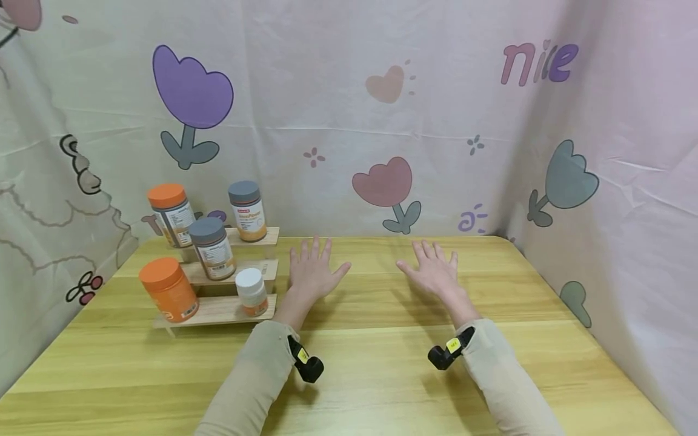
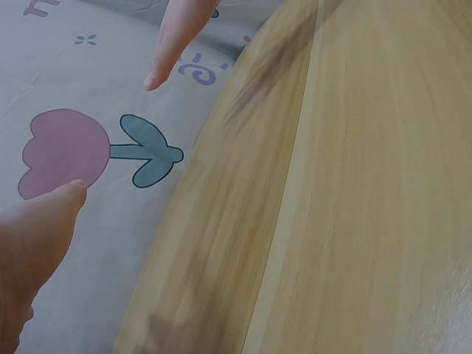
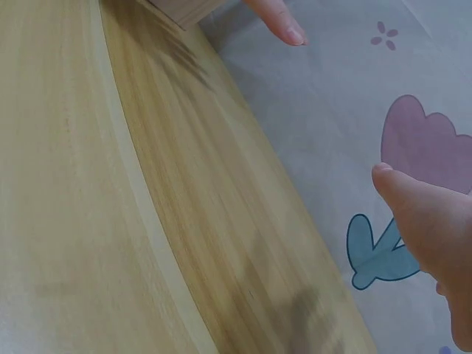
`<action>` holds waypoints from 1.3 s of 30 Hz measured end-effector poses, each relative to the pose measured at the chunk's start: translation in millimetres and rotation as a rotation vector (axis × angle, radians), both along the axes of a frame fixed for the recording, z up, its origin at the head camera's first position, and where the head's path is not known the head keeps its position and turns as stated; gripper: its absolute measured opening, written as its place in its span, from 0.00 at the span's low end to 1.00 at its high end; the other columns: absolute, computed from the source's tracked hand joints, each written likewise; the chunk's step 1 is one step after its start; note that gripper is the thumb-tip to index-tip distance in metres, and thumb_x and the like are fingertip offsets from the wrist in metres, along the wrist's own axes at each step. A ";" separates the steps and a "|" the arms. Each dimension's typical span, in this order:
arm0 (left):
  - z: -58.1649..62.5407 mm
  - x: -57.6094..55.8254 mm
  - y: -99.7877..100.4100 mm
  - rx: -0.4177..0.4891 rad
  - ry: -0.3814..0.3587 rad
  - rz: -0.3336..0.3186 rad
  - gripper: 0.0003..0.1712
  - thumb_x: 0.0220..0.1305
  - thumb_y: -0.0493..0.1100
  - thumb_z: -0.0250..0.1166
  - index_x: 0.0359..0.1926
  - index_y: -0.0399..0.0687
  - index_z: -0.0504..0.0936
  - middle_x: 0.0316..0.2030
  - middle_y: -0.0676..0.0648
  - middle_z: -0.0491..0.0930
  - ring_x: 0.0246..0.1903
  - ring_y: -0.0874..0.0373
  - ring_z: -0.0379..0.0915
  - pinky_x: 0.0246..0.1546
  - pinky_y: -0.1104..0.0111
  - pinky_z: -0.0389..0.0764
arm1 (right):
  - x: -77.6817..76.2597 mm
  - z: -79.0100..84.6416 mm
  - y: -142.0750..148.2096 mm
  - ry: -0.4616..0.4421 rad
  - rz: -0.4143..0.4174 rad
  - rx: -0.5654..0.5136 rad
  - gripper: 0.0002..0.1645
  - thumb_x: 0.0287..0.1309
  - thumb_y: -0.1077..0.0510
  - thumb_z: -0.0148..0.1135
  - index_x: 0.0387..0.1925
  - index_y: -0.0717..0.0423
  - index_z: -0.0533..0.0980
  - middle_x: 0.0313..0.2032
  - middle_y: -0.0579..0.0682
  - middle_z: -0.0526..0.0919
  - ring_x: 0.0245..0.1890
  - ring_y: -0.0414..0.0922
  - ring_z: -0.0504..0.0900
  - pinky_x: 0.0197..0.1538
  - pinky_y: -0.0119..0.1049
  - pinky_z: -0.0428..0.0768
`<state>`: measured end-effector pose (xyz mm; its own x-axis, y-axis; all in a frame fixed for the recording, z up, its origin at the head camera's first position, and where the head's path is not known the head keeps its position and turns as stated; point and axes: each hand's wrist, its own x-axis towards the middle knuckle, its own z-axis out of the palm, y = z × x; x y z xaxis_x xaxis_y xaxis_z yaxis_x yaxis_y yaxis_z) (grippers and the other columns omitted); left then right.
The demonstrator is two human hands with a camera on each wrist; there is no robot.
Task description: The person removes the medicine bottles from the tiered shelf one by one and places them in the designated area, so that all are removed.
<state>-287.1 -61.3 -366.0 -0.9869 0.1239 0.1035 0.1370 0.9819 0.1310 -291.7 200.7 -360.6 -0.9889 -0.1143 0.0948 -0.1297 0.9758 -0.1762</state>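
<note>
My left hand (image 1: 313, 272) is spread palm down over the wooden table (image 1: 371, 375), holding nothing. Just left of it stands a three-step wooden rack (image 1: 218, 312). A small white-capped bottle (image 1: 252, 293) on the lowest step is the item closest to that hand, with a big orange jar (image 1: 170, 290) at the step's other end. On the middle step is a grey-lidded jar (image 1: 214, 249). Up top are an orange-lidded jar (image 1: 171, 217) and another grey-lidded jar (image 1: 248, 212). To the right, my right hand (image 1: 436, 272) has its fingers spread too, with nothing in it.
A printed cloth (image 1: 327, 79) hangs behind the table and along both sides. Each wrist wears a small black camera, the left camera (image 1: 306, 362) and the right camera (image 1: 448, 351). The rack's corner (image 3: 184, 11) shows at the top of the right wrist view.
</note>
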 end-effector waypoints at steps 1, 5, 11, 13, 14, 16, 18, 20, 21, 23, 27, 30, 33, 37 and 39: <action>0.1 0.3 0.7 0.002 0.002 -0.003 0.48 0.61 0.75 0.33 0.73 0.55 0.42 0.72 0.42 0.37 0.69 0.40 0.31 0.65 0.43 0.34 | 0.0 0.2 -0.4 -0.004 0.000 0.002 0.51 0.58 0.24 0.31 0.72 0.52 0.44 0.71 0.57 0.43 0.70 0.59 0.39 0.62 0.65 0.27; 1.2 1.3 2.6 -0.006 0.005 -0.008 0.48 0.60 0.75 0.32 0.73 0.55 0.42 0.72 0.42 0.37 0.69 0.41 0.31 0.66 0.44 0.35 | -0.5 0.9 -3.1 -0.010 0.005 0.010 0.50 0.59 0.26 0.33 0.72 0.52 0.44 0.71 0.57 0.43 0.70 0.59 0.39 0.62 0.65 0.27; 3.7 1.4 3.0 -0.017 -0.010 -0.001 0.48 0.59 0.76 0.30 0.73 0.56 0.40 0.72 0.43 0.35 0.69 0.42 0.29 0.66 0.44 0.34 | -0.4 1.7 -8.9 0.007 0.020 0.013 0.49 0.59 0.27 0.37 0.72 0.51 0.46 0.71 0.57 0.45 0.70 0.58 0.40 0.63 0.64 0.28; 4.1 1.6 2.9 -0.015 -0.010 0.000 0.48 0.60 0.76 0.30 0.73 0.56 0.40 0.72 0.43 0.36 0.69 0.42 0.29 0.66 0.44 0.33 | -0.2 1.3 -10.2 0.016 0.025 0.014 0.49 0.59 0.27 0.37 0.72 0.51 0.46 0.71 0.57 0.45 0.70 0.59 0.40 0.63 0.65 0.28; 4.1 1.8 2.8 -0.010 -0.010 -0.003 0.48 0.60 0.76 0.30 0.73 0.55 0.41 0.72 0.43 0.36 0.69 0.42 0.29 0.66 0.44 0.33 | -0.2 0.9 -10.6 0.019 0.026 0.010 0.49 0.59 0.27 0.38 0.72 0.51 0.46 0.71 0.57 0.45 0.70 0.59 0.40 0.63 0.65 0.28; 3.7 2.7 2.6 -0.001 -0.015 -0.007 0.49 0.59 0.76 0.31 0.73 0.55 0.40 0.72 0.43 0.36 0.69 0.42 0.29 0.66 0.45 0.31 | -0.2 0.1 -11.4 0.021 0.024 0.006 0.49 0.60 0.28 0.38 0.72 0.51 0.46 0.71 0.57 0.45 0.70 0.59 0.40 0.63 0.65 0.29; 3.3 4.4 2.2 0.014 -0.020 -0.015 0.50 0.59 0.77 0.32 0.73 0.53 0.40 0.72 0.43 0.35 0.69 0.42 0.28 0.65 0.45 0.29 | -0.2 -0.6 -12.3 0.027 0.026 -0.006 0.48 0.60 0.28 0.39 0.72 0.52 0.47 0.71 0.57 0.46 0.70 0.59 0.41 0.63 0.65 0.29; 3.1 6.8 1.2 0.036 -0.019 -0.029 0.51 0.59 0.77 0.33 0.73 0.52 0.40 0.72 0.43 0.36 0.69 0.42 0.28 0.65 0.45 0.29 | 0.2 -0.8 -13.7 0.032 0.025 -0.031 0.49 0.60 0.29 0.40 0.72 0.53 0.47 0.71 0.57 0.47 0.69 0.59 0.42 0.64 0.65 0.30; 3.0 8.1 0.4 0.045 -0.015 -0.036 0.52 0.59 0.77 0.34 0.73 0.51 0.40 0.72 0.43 0.36 0.69 0.42 0.28 0.65 0.45 0.29 | 0.6 -0.8 -14.6 0.033 0.025 -0.050 0.49 0.60 0.30 0.41 0.72 0.54 0.47 0.71 0.57 0.48 0.69 0.59 0.43 0.64 0.65 0.31; 3.0 10.8 -2.1 0.063 0.005 -0.057 0.53 0.58 0.77 0.36 0.73 0.48 0.41 0.71 0.42 0.38 0.70 0.42 0.30 0.66 0.45 0.31 | 1.9 -0.8 -16.7 0.031 0.028 -0.103 0.50 0.60 0.30 0.42 0.71 0.57 0.47 0.70 0.58 0.48 0.69 0.59 0.44 0.65 0.63 0.32; 7.5 17.4 -10.7 0.137 0.071 -0.114 0.57 0.55 0.76 0.45 0.72 0.42 0.44 0.71 0.40 0.43 0.69 0.43 0.36 0.67 0.47 0.38 | 4.7 -1.0 -21.7 0.026 0.054 -0.260 0.51 0.61 0.33 0.46 0.70 0.63 0.45 0.69 0.63 0.48 0.69 0.60 0.45 0.67 0.58 0.37; 17.4 26.4 -19.3 0.248 0.110 -0.169 0.59 0.52 0.72 0.56 0.71 0.37 0.47 0.70 0.38 0.46 0.69 0.43 0.41 0.67 0.49 0.44 | 6.7 0.0 -27.1 0.019 0.096 -0.387 0.51 0.62 0.37 0.50 0.69 0.68 0.44 0.69 0.66 0.47 0.68 0.62 0.45 0.69 0.54 0.41; 30.3 40.6 -28.8 0.382 0.100 -0.206 0.61 0.49 0.68 0.64 0.71 0.38 0.46 0.70 0.40 0.47 0.69 0.45 0.43 0.67 0.52 0.48 | 9.7 2.9 -34.8 0.002 0.133 -0.485 0.51 0.62 0.39 0.51 0.69 0.69 0.44 0.69 0.67 0.47 0.68 0.61 0.45 0.69 0.51 0.44; 48.4 64.8 -43.2 0.546 0.086 -0.220 0.61 0.49 0.64 0.68 0.72 0.44 0.44 0.71 0.42 0.47 0.68 0.45 0.47 0.65 0.51 0.54 | 15.8 7.4 -48.2 -0.015 0.180 -0.590 0.50 0.61 0.42 0.55 0.70 0.67 0.45 0.68 0.64 0.52 0.68 0.59 0.49 0.69 0.51 0.49; 56.9 77.0 -52.3 0.618 0.116 -0.220 0.60 0.48 0.62 0.69 0.72 0.46 0.45 0.70 0.43 0.49 0.67 0.44 0.49 0.64 0.50 0.57 | 19.9 8.8 -55.8 -0.023 0.212 -0.632 0.49 0.61 0.44 0.57 0.70 0.66 0.46 0.68 0.63 0.54 0.68 0.58 0.51 0.68 0.50 0.51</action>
